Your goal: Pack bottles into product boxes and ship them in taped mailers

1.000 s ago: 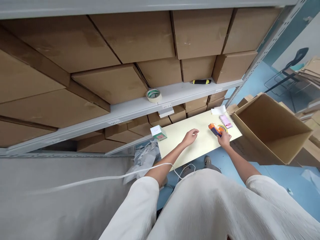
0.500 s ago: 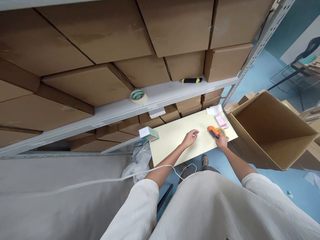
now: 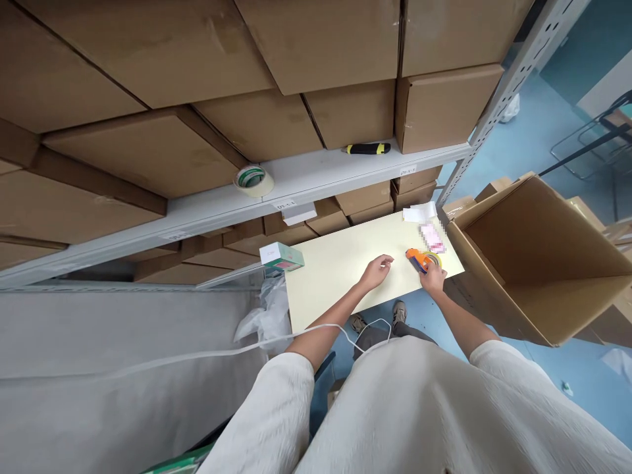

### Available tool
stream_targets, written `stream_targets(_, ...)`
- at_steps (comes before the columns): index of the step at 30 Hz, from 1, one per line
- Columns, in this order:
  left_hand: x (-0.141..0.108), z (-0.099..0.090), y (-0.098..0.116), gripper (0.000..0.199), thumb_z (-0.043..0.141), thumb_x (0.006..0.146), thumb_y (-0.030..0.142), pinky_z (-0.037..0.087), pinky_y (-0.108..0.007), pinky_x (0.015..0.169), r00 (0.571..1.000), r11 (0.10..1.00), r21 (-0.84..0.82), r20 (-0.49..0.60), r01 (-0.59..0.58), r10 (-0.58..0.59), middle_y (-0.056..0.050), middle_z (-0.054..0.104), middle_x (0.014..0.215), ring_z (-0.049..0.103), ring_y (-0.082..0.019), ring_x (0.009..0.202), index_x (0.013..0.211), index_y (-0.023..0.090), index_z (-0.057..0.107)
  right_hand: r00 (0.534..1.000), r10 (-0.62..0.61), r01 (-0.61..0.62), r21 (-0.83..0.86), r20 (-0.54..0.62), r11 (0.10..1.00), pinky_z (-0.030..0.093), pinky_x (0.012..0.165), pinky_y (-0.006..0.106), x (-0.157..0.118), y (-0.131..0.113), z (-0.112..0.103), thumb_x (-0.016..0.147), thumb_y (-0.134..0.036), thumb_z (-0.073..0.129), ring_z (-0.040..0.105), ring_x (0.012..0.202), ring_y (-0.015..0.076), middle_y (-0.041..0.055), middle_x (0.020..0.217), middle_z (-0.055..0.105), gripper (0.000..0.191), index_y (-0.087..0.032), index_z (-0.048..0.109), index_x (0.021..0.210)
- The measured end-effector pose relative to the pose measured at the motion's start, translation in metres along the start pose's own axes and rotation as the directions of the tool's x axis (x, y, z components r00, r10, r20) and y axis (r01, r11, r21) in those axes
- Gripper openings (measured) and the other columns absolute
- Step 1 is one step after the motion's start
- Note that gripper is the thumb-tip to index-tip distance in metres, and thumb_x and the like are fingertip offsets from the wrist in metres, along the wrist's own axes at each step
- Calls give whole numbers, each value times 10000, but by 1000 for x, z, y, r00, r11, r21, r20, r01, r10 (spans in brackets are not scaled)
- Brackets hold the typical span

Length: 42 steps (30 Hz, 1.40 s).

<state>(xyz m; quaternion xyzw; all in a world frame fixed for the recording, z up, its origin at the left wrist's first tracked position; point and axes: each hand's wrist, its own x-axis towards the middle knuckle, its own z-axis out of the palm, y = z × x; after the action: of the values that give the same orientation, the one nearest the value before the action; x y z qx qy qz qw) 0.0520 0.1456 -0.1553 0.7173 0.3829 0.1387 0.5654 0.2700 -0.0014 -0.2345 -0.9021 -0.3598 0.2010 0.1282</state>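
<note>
My right hand [image 3: 433,277] is wrapped around an orange and blue tape dispenser [image 3: 416,257] with a roll of yellowish tape, over the right part of a pale yellow tabletop [image 3: 336,280]. To its left, my left hand [image 3: 377,271] hovers above the same surface, fingers loosely curled and a little apart, with nothing visible in them. Beyond the dispenser, a pink blurred item [image 3: 432,237] and a white paper [image 3: 419,212] rest near the far right corner. A small green and white box [image 3: 281,256] sits at the table's left end.
A large open cardboard box [image 3: 523,263] stands right of the table. On the metal shelf [image 3: 316,178] lie a masking tape roll [image 3: 253,180] and a black-yellow utility knife [image 3: 368,149], before stacked cartons [image 3: 340,39]. A white cable [image 3: 197,355] crosses my left forearm.
My view has shifted slightly, so the shelf and the small box appear farther left. Both hands keep nearly the same pose, the right one still holding the tape dispenser.
</note>
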Motion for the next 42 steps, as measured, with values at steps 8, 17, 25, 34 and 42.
stream_targets(8, -4, 6, 0, 222, 577, 968, 192, 617, -384, 1013, 999, 1000, 1, -39, 16, -16, -71, 782, 1209, 745, -208, 1096, 1108, 225, 746, 998, -52, 54, -46, 43, 997, 325, 1017, 490, 3, -4, -3, 895, -218, 557, 543, 1201, 357, 147, 1150, 687, 321, -231, 649, 1201)
stream_targets(17, -18, -12, 4, 218, 575, 962, 182, 610, -374, 1019, 998, 1000, -5, -52, -22, 22, -69, 786, 1214, 746, -205, 1100, 1097, 220, 741, 986, -150, 144, -81, -76, 986, 359, 1028, 485, -9, -3, -6, 976, -349, 579, 550, 1246, 356, 157, 1311, 683, 368, -228, 637, 1318)
stream_targets(25, -40, -51, 5, 178, 609, 958, 200, 610, -376, 1012, 995, 997, 10, -68, -79, 79, -72, 789, 1202, 748, -212, 1096, 1075, 222, 741, 923, -312, 312, -34, -228, 949, 367, 1010, 480, -19, -50, -19, 987, -341, 552, 579, 1164, 359, 169, 1221, 727, 290, -195, 710, 1180)
stream_targets(34, -76, -90, -12, 213, 585, 944, 173, 610, -382, 1011, 988, 997, 19, -136, -74, 76, -72, 792, 1190, 751, -211, 1085, 1081, 218, 743, 815, -544, 568, 91, -199, 818, 403, 1006, 476, -44, -133, -14, 1009, -319, 542, 624, 1131, 348, 142, 1208, 764, 263, -213, 735, 1152)
stream_targets(42, -115, -106, -25, 202, 612, 926, 186, 619, -372, 982, 927, 999, -33, -373, -34, 19, -73, 795, 1167, 758, -200, 1032, 1081, 215, 738, 655, -752, 752, 155, -75, 640, 437, 996, 483, -42, -195, -8, 1015, -310, 541, 660, 1132, 332, 118, 1188, 772, 232, -238, 726, 1135)
